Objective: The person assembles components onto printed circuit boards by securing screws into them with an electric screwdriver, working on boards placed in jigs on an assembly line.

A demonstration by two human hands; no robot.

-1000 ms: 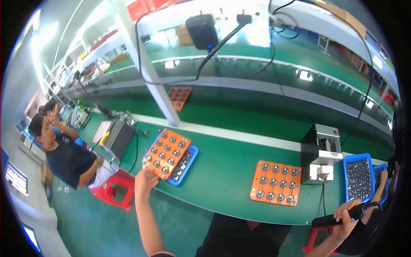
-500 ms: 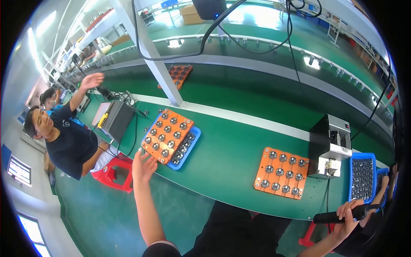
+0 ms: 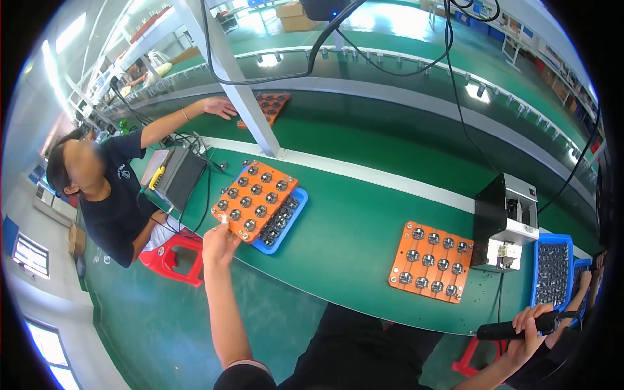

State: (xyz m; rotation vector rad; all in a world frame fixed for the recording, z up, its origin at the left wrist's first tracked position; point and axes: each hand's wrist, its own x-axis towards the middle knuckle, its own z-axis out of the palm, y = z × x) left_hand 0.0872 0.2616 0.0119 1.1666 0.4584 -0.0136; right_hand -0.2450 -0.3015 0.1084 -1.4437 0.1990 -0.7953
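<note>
My left hand (image 3: 219, 247) pinches the near left corner of an orange fixture plate (image 3: 249, 187), which carries rows of small round metal parts. The plate lies tilted over a blue bin (image 3: 298, 211) filled with similar dark metal parts. At the lower right, my right hand (image 3: 528, 327) is wrapped around a black corded electric screwdriver (image 3: 500, 331), held near the bench's front edge. A second orange fixture plate (image 3: 431, 262), also set with round metal parts, lies flat on the green bench to the left of that hand.
A black and silver machine (image 3: 506, 224) stands beside the right plate, with a blue bin of small parts (image 3: 552, 270) next to it. At left, a co-worker (image 3: 114, 188) reaches toward another orange plate (image 3: 272, 109) beyond the post (image 3: 244, 97). A dark box (image 3: 179, 179) and cables sit nearby.
My left hand has closed from spread fingers onto the plate's corner. The co-worker's arm has swung right toward the far orange plate. My right hand still holds the screwdriver.
</note>
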